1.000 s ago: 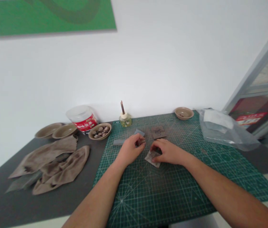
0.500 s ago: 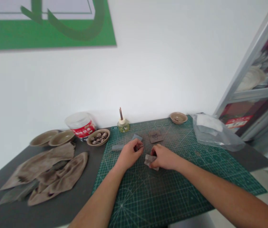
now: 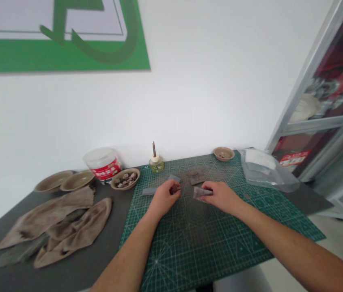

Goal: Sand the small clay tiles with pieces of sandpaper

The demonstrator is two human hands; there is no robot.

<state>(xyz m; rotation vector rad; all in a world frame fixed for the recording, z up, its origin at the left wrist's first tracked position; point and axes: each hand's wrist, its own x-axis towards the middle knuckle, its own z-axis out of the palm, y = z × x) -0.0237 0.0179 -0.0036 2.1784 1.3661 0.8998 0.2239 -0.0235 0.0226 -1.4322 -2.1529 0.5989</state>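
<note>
My left hand [image 3: 165, 196] is over the green cutting mat [image 3: 177, 251], its fingertips closed in a pinch around a small dark brown piece [image 3: 175, 189] that is mostly hidden. A short way to the right, my right hand [image 3: 221, 195] grips a folded grey-brown sheet [image 3: 199, 193], which could be sandpaper or cloth. The two hands are apart. Beyond them a brown square sheet [image 3: 196, 177] with a dark mark lies flat. Two grey strips lie by my left hand, one flat strip [image 3: 149, 191] and another strip [image 3: 174, 178] just behind the fingers.
Along the wall stand two brown dishes [image 3: 54, 181], a clear tub with a red label [image 3: 106, 168], a bowl of brownish lumps [image 3: 125, 179], a small glass bottle with a brush [image 3: 156, 164] and a small bowl [image 3: 224, 154]. A plastic bag [image 3: 268, 172] lies right, brown cloths [image 3: 76, 239] left.
My right hand has shifted slightly right and up, turning the folded sheet so that it points left. My left hand keeps its pinch in nearly the same place. The view has tilted a little.
</note>
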